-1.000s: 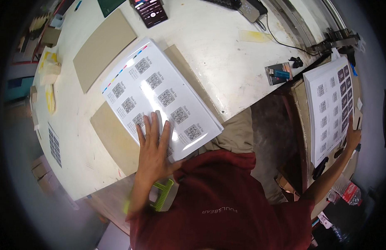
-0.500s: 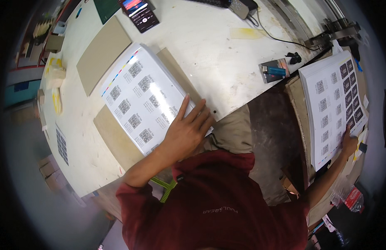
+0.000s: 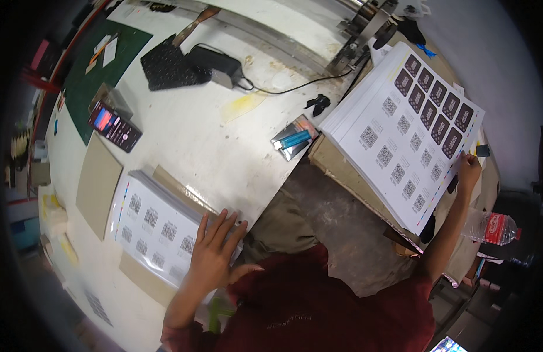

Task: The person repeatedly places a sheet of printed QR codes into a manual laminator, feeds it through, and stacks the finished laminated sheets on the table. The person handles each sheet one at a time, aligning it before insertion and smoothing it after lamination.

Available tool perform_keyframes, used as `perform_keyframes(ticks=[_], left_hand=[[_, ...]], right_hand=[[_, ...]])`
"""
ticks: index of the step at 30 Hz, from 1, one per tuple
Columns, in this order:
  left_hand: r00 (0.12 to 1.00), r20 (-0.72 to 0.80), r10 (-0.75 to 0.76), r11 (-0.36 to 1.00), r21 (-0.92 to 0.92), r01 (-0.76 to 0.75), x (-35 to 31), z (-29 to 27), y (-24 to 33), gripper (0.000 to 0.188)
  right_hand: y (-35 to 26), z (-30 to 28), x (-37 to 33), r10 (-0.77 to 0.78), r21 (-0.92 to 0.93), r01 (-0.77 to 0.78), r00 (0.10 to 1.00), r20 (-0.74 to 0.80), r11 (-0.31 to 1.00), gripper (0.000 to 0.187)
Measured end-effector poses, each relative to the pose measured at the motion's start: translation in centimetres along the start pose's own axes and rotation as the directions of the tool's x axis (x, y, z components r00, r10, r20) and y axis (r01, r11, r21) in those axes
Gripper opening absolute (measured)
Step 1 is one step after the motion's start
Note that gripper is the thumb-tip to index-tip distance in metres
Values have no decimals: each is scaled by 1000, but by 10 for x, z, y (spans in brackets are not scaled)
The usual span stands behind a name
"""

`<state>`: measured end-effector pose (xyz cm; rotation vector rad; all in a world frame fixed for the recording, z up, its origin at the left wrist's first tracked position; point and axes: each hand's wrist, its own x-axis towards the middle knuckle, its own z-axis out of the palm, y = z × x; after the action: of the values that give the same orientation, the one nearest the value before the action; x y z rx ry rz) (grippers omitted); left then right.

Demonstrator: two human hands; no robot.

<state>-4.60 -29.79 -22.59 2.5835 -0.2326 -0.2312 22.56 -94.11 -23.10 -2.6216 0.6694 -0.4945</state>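
Overlapping white code-printed sheets (image 3: 407,138)

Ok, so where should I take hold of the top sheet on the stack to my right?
Probably the middle of its right-hand edge, coming in from the right with thumb above and fingertips beneath. The top sheet looks flat, printed side up, so its broad face offers nothing to pinch. The right hand is at that edge, so it needs little reach.
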Motion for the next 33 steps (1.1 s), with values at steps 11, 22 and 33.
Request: perform_keyframes(ticks=[11,22,33], left_hand=[[979,21,202,977,-69,-201,92,-54,-14,75],[916,-268,299,869,-320,-378,220,-87,-40,54],[888,-459,-28,819,-519,-243,375,-105,-67,47]], right_hand=[[-6,-113,40,-193,370,129,971,141,920,53],[-67,-97,221,-220,921,258,955,-198,292,39],[-388,156,246,-256,984,119,963,-83,129,29]])
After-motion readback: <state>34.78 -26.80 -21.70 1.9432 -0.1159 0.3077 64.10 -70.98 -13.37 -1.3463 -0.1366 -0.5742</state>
